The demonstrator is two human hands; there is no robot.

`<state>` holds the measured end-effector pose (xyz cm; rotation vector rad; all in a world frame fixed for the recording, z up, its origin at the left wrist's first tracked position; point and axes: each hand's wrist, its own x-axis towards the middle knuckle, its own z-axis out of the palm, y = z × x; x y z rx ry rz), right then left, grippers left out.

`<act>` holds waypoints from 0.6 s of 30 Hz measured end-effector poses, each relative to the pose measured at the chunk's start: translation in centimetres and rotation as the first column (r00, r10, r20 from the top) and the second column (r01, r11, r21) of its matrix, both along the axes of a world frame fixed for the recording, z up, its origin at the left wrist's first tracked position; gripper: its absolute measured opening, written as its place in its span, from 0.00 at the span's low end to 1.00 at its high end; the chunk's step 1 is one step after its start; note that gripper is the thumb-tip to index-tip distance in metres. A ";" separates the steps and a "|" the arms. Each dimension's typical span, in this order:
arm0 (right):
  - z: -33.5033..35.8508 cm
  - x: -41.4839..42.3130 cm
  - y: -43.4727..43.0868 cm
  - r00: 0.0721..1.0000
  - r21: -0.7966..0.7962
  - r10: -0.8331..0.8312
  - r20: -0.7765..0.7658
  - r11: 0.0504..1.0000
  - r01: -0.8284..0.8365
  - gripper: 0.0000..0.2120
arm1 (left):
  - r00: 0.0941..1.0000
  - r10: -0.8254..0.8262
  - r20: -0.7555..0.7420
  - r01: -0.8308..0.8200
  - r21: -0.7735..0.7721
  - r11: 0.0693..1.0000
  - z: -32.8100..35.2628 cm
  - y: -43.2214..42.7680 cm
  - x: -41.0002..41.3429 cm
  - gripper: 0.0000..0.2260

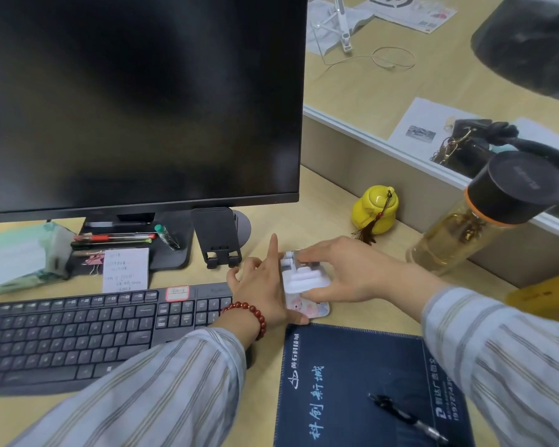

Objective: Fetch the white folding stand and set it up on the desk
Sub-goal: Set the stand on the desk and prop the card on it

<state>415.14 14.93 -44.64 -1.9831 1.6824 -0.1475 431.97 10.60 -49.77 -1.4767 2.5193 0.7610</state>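
Observation:
The white folding stand (304,276) lies folded and low over the desk (329,217), just right of the keyboard, on top of a flat pastel-printed item (313,309). My right hand (349,272) grips the stand from the right, fingers over its top end and thumb at its near edge. My left hand (260,285), with a red bead bracelet at the wrist, presses against the stand's left side; its index finger points up and its thumb reaches under the pastel item. Much of the stand is hidden by my fingers.
A black monitor (136,98) and black phone holder (218,235) stand behind, the keyboard (88,330) left. A navy mat (352,382) with a pen lies near. A yellow jar (375,208) and glass bottle (484,217) sit by the partition (384,156). Beyond it lies another white stand (344,24).

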 end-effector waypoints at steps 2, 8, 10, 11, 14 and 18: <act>-0.7 0.1 0.9 1.000 -0.073 0.003 0.025 0.997 -0.002 0.26 | 1.000 -0.011 -0.002 0.011 -0.012 1.000 0.2 0.1 -0.1 0.66; -0.3 0.6 0.2 0.895 0.008 -0.301 0.329 0.949 0.316 0.18 | 1.000 0.003 0.019 -0.002 -0.015 1.000 0.2 0.0 -0.2 0.64; 0.2 0.8 -0.8 0.866 0.071 -0.381 0.324 0.922 0.380 0.22 | 1.000 0.004 0.016 -0.004 -0.014 1.000 0.5 0.0 -0.3 0.63; 0.4 0.7 -1.3 0.857 0.105 -0.406 0.319 0.913 0.394 0.25 | 1.000 0.003 0.012 -0.003 -0.016 1.000 0.6 0.1 -0.4 0.61; 0.5 0.2 -1.7 0.806 0.201 -0.444 0.391 0.896 0.396 0.26 | 1.000 0.007 0.006 -0.007 -0.024 1.000 0.7 0.1 -0.5 0.57; -0.4 0.2 -0.7 0.712 0.199 -0.477 0.515 0.875 0.442 0.16 | 1.000 0.016 -0.011 -0.017 -0.024 1.000 0.7 0.0 -0.5 0.53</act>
